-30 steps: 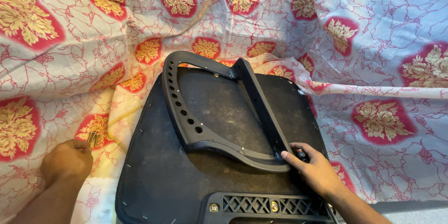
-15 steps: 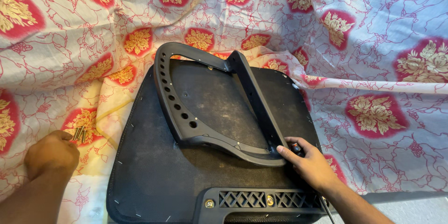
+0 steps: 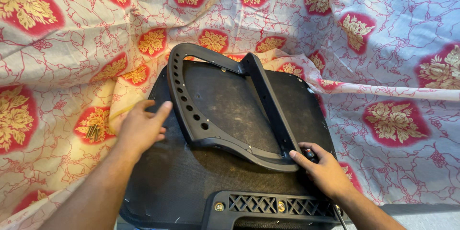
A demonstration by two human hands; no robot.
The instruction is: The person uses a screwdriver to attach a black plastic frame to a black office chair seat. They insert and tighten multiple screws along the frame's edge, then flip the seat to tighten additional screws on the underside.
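— Hands first: where does the person have them?
— The left hand [image 3: 139, 127] lies open and flat on the black seat panel [image 3: 163, 187], fingers stretched out, the tips just beside the left limb of the black plastic frame [image 3: 191, 110]. It grips nothing. The right hand [image 3: 323, 170] is curled over the frame's lower right corner, fingertips pressed on a small dark part [image 3: 310, 153] there; what that part is cannot be told.
— And the frame itself?
— It lies on top of the panel, roughly centred, its curved limb with a row of holes to the left and a straight bar to the right. The panel rests on a flowered cloth [image 3: 393, 29].
— How far along does the work look?
— Judging by the view, partway. A lattice plate [image 3: 268, 205] at the panel's near edge already carries brass-coloured screws [image 3: 219, 206]. The holes along the frame's left limb look empty, and a small cluster of dark fasteners [image 3: 93, 132] lies loose on the cloth, beside the left hand.
— Is the frame fixed down?
— That cannot be told; no fastening shows at the corner under the right hand.
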